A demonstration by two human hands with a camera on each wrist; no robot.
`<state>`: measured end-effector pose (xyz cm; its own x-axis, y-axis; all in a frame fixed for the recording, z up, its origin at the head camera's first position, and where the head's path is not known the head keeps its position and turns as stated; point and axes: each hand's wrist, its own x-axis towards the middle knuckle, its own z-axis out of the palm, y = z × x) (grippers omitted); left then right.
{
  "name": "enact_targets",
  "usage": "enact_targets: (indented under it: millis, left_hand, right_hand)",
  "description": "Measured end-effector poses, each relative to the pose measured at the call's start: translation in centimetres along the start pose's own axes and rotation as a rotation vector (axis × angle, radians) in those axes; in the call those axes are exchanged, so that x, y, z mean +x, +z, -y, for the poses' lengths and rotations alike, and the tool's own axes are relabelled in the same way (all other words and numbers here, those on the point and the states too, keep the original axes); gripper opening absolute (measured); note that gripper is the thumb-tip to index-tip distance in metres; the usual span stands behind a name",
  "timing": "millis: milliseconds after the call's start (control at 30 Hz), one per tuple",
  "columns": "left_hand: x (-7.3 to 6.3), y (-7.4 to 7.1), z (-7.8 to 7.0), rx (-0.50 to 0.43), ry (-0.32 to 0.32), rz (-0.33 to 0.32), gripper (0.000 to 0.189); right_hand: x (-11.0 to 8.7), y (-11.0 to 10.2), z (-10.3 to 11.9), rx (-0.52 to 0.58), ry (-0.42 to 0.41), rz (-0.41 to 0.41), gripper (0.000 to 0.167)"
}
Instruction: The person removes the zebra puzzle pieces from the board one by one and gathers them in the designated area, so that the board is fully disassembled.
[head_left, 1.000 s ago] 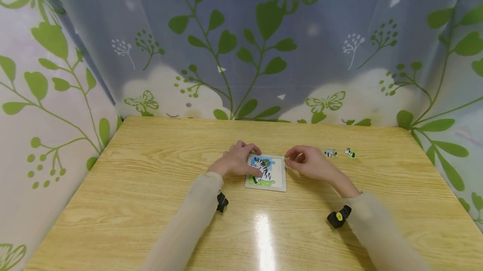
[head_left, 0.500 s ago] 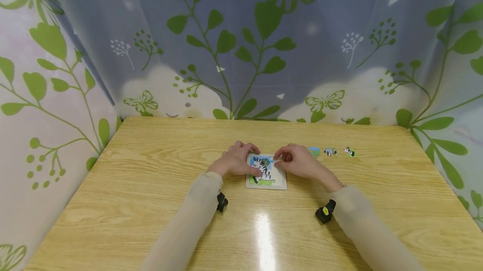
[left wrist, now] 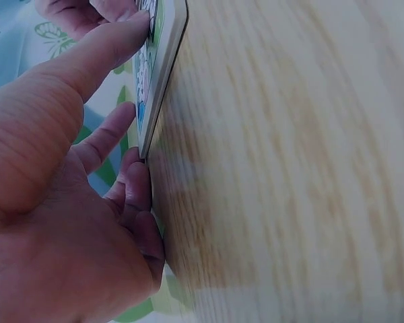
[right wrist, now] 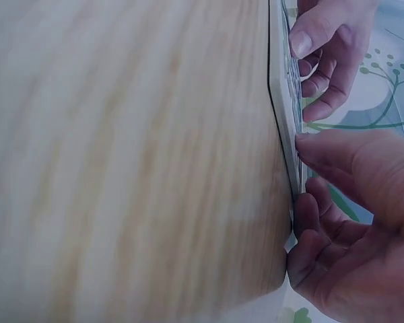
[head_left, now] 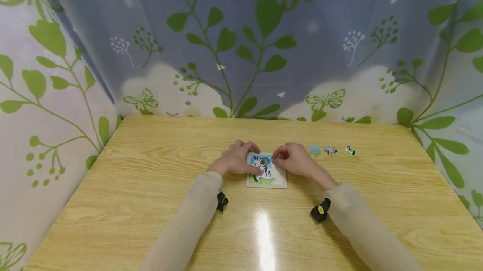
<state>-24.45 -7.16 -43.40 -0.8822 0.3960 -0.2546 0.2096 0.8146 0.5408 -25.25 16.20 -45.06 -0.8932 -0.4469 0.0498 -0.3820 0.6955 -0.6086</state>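
Observation:
A small zebra jigsaw puzzle (head_left: 266, 182) in a pale square frame lies flat on the table; its right part shows bare backing. My left hand (head_left: 237, 159) reaches over its left side, thumb pressed on the zebra and index finger at the far edge. In the left wrist view that thumb (left wrist: 114, 47) lies nearly straight over the board. My right hand (head_left: 293, 160) pinches a small puzzle piece at the upper right of the picture, mostly hidden by the fingertips. In the right wrist view, its thumb (right wrist: 333, 151) meets the board's surface, other fingers curled beside the edge.
Loose puzzle pieces lie in a row right of the board: a blue-green piece (head_left: 315, 150), a blue one with dark marks (head_left: 330, 150), and a black-and-white one (head_left: 350, 150). The wooden table (head_left: 170, 149) meets a leaf-patterned curtain (head_left: 234, 53) at the back.
My right hand has moved left from the board's right edge onto its upper right part, uncovering the blue-green piece. The left hand has stayed in place.

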Motion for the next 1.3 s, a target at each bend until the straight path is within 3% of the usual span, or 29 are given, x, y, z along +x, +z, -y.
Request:
enact_targets:
  millis: [467, 1000, 1300]
  left_hand:
    - [-0.12, -0.05, -0.18, -0.024, 0.003, -0.005, 0.063]
    - [-0.05, -0.06, -0.07, -0.013, 0.008, -0.007, 0.065]
    - [-0.02, -0.02, 0.06, -0.012, 0.008, -0.003, 0.064]
  right_hand:
    - [0.29, 0.18, 0.43, 0.052, 0.057, 0.05, 0.008]
    - [-0.06, 0.06, 0.38, 0.17, 0.104, 0.049, 0.009]
    - [-0.28, 0.07, 0.42, 0.182, 0.108, 0.02, 0.01]
